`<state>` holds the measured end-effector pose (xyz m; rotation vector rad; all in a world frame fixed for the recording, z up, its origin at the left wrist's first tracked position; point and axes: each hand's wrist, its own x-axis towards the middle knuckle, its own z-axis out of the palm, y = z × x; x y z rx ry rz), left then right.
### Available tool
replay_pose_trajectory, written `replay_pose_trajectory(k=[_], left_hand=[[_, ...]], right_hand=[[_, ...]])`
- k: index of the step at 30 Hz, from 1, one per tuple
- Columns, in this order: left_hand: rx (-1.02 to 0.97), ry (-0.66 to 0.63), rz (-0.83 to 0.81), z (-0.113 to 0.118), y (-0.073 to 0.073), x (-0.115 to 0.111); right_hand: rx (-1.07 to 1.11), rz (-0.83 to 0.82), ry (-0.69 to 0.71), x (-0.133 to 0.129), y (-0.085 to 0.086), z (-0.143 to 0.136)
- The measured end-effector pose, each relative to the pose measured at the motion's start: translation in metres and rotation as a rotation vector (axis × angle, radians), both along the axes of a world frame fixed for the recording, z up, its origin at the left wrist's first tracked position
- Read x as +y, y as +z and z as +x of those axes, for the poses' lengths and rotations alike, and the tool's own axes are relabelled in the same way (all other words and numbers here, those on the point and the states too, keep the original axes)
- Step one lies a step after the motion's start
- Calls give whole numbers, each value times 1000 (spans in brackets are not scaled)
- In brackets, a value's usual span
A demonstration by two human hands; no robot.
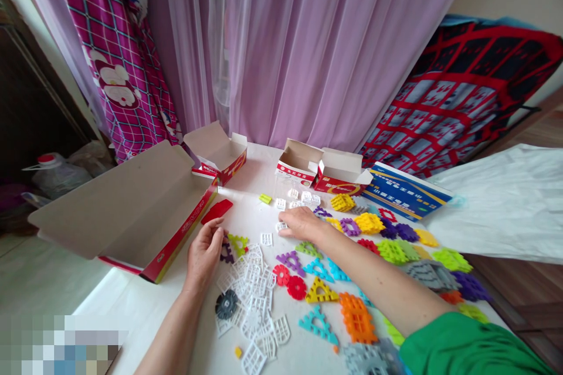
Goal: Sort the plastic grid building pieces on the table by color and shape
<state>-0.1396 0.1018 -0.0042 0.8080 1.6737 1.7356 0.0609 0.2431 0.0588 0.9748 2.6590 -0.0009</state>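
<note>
My right hand (pixel 301 222) reaches to the middle of the table, its fingers closed on a small white window piece (pixel 281 226). Beside it are another white window piece (pixel 266 239) and small stacks of the same kind (pixel 310 199). My left hand (pixel 204 253) is curled near the open large box, beside a purple piece (pixel 227 253) and a lime triangle piece (pixel 238 244); anything between its fingers is hidden. Between my forearms lies a loose heap of white window pieces (pixel 255 281), with a dark grey round piece (pixel 226 304) on its left side.
A large open box (pixel 149 234) stands at the left, with a red piece (pixel 217 211) beside it. Smaller open boxes (pixel 224 158) (pixel 299 164) and a blue box (pixel 404 190) line the back. Colourful plastic building pieces (pixel 358 319) spread over the right side.
</note>
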Motion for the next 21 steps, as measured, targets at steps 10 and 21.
replay_pose_trajectory(k=[10, 21], left_hand=[[-27, 8, -7, 1, 1, 0], [-8, 11, -11, 1, 0, 0]], right_hand=[[1, 32, 56, 8, 5, 21], [77, -28, 32, 22, -12, 25]])
